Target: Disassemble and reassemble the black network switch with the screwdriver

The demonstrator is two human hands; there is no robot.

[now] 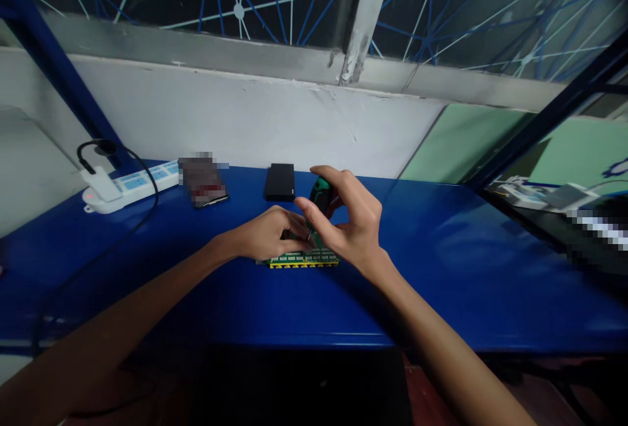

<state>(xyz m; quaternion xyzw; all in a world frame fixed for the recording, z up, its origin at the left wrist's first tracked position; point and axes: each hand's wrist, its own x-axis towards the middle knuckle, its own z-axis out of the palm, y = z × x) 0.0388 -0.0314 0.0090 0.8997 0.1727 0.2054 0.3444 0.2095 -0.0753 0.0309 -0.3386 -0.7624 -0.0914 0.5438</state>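
Observation:
My right hand (350, 216) is closed around a screwdriver (321, 194) with a green and black handle. Its thumb presses the near side and the index finger curves over the top. The screwdriver stands nearly upright, shaft pointing down. Below it lies a flat green board (299, 258) with rows of pale rectangles and a yellow notched front edge. My left hand (269, 233) rests over the board's left part, its fingers bunched beside the screwdriver's shaft. Whatever those fingers pinch, and the exact spot the tip touches, is hidden by the hands.
Behind my hands on the blue table (235, 301) lies a black box (280, 182). A dark pixelated item (203, 180) sits left of it, beside a white power strip (132, 185) with a black cable trailing down. Blue posts rise at both sides; a wall closes the back.

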